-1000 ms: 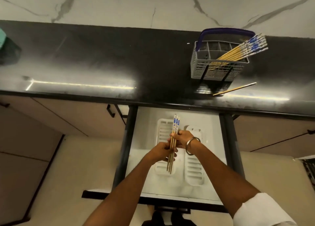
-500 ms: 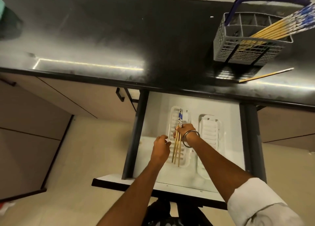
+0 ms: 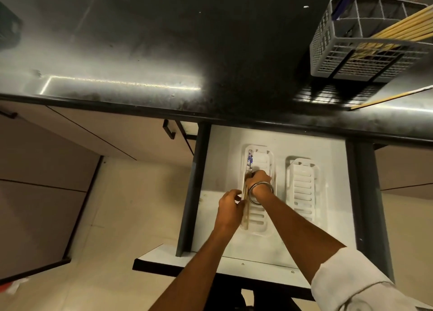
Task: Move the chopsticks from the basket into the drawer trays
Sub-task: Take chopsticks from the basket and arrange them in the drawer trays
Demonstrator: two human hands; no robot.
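Observation:
A small bundle of wooden chopsticks with blue-patterned tops lies lengthwise along the left side of the left white tray in the open drawer. My right hand, a metal bangle on its wrist, grips the bundle near its middle. My left hand pinches the lower part of the sticks at the tray's left edge. The grey basket stands on the black counter at the upper right, with more chopsticks leaning out of it. The right tray holds nothing.
One loose chopstick lies on the black counter in front of the basket. Dark drawer rails flank the drawer. Closed cabinet fronts with black handles sit to the left. A dark object sits at the counter's far left edge.
Both hands lowered the bundle from above the drawer into the left tray. The view has tilted down and closer, so the basket has slid to the upper right corner.

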